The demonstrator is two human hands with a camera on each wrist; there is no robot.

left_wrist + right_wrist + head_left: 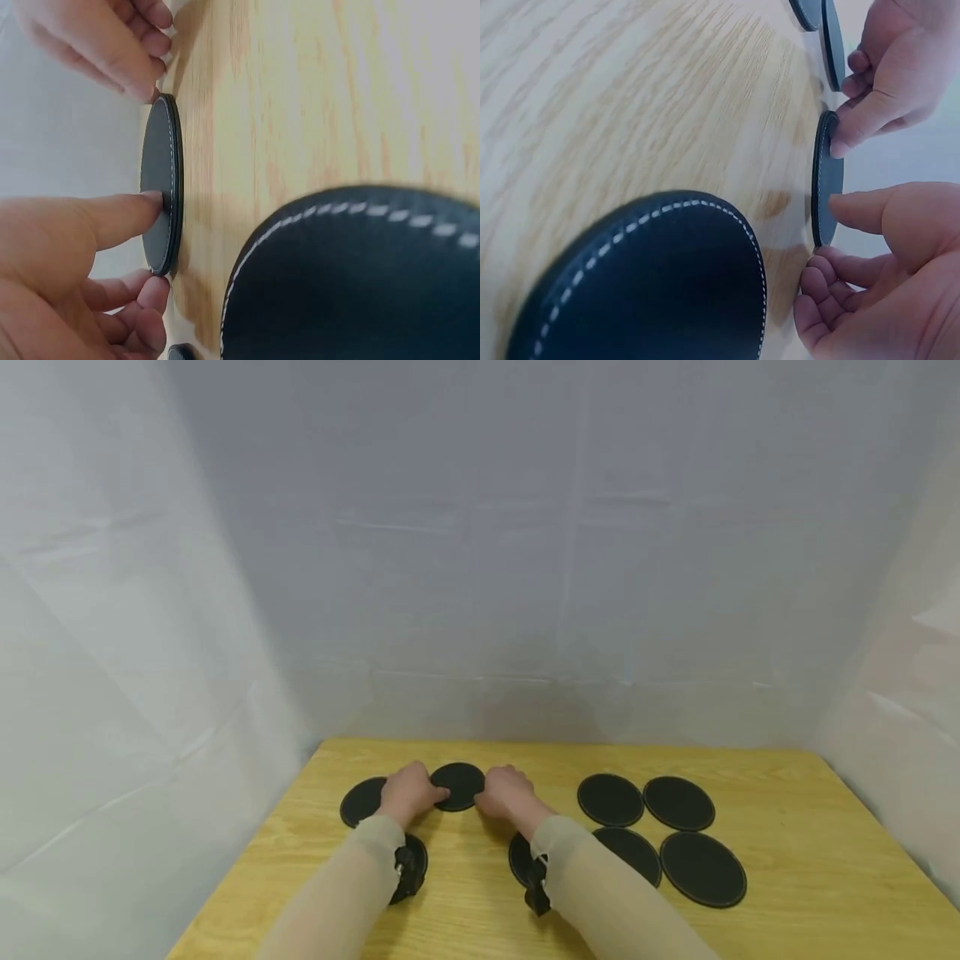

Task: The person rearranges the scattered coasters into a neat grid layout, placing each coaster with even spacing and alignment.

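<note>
A round black coaster with pale stitching lies flat on the wooden table, between both hands. My left hand holds its left edge. In the left wrist view the thumb lies on the coaster and curled fingers meet the rim. My right hand holds the opposite edge. In the right wrist view its thumb reaches over the coaster with curled fingers at the rim. Each wrist camera also catches the other hand.
Another coaster lies left of the left hand. One coaster sits partly under the left wrist and one under the right wrist. Several more are grouped at the right. White cloth walls surround the table.
</note>
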